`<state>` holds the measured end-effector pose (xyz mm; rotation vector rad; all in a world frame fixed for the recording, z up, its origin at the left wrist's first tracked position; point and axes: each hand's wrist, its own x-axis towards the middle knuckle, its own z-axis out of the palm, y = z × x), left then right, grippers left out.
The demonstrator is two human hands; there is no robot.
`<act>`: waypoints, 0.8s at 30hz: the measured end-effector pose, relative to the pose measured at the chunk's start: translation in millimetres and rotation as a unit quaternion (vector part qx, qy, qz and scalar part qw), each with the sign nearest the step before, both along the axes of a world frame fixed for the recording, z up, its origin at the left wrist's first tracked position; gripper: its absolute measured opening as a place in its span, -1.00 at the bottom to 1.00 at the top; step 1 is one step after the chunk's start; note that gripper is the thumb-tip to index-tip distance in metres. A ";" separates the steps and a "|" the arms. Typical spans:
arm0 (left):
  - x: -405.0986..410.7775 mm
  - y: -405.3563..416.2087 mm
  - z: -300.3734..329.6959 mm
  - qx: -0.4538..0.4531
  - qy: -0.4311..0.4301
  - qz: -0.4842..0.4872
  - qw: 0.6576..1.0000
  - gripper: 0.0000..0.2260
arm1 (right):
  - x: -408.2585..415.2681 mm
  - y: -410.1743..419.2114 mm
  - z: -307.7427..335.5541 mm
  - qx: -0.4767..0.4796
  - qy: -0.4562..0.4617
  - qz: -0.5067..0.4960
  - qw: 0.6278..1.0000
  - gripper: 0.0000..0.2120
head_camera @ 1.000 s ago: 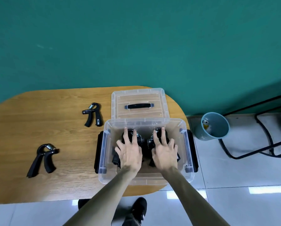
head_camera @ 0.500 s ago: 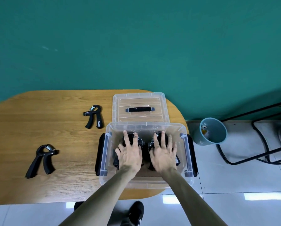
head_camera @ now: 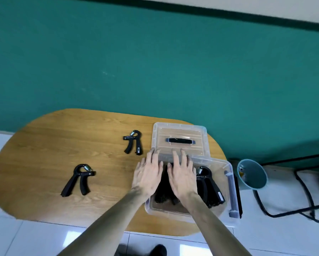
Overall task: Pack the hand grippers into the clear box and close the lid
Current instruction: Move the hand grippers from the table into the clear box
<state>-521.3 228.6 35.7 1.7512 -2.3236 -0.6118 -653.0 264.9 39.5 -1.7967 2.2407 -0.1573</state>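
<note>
Both hands released, fingers straight: left hand (head_camera: 149, 174) over clear box (head_camera: 228, 183) left wall, right hand (head_camera: 183, 174) over packed hand grippers (head_camera: 208, 185). Box at tabletop (head_camera: 44, 150) right end; lid (head_camera: 180, 141) behind it. Two loose grippers, (head_camera: 133, 142) and (head_camera: 78, 180), lie left.

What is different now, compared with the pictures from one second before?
Both hands, left and right, moved leftward off the grippers in the clear box, uncovering one gripper. Nothing was grasped. The two grippers on the table and the lid stayed put.
</note>
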 end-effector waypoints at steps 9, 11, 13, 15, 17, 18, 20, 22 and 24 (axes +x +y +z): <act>133.0 -42.4 18.7 0.017 0.000 0.089 0.996 -0.51 | 99.8 -51.6 20.2 0.020 0.022 0.062 0.998 -0.48; 161.1 -51.1 14.2 0.035 -0.022 0.098 0.994 -0.49 | 124.8 -62.9 17.3 0.025 0.019 0.070 0.997 -0.49; 183.9 -58.4 9.2 0.047 -0.050 0.096 0.993 -0.48 | 147.6 -72.2 12.4 0.034 0.025 0.080 0.996 -0.48; 206.4 -67.1 -0.7 0.062 -0.070 0.094 0.991 -0.46 | 172.5 -81.5 4.1 0.049 0.032 0.095 0.994 -0.47; 224.9 -73.7 -13.7 0.077 -0.080 0.090 0.990 -0.45 | 192.8 -89.0 -7.8 0.067 0.036 0.096 0.992 -0.47; 231.9 -75.3 -19.2 0.083 -0.084 0.087 0.989 -0.44 | 199.2 -91.9 -13.5 0.074 0.034 0.093 0.992 -0.47; 247.0 -78.0 -32.1 0.095 -0.089 0.082 0.988 -0.44 | 211.6 -98.1 -26.7 0.083 0.034 0.087 0.992 -0.46; 259.6 -78.3 -45.6 0.102 -0.096 0.079 0.987 -0.44 | 218.8 -102.8 -39.5 0.089 0.042 0.086 0.991 -0.45; 269.6 -77.4 -58.6 0.115 -0.102 0.076 0.985 -0.44 | 221.9 -107.7 -50.0 0.101 0.047 0.082 0.990 -0.44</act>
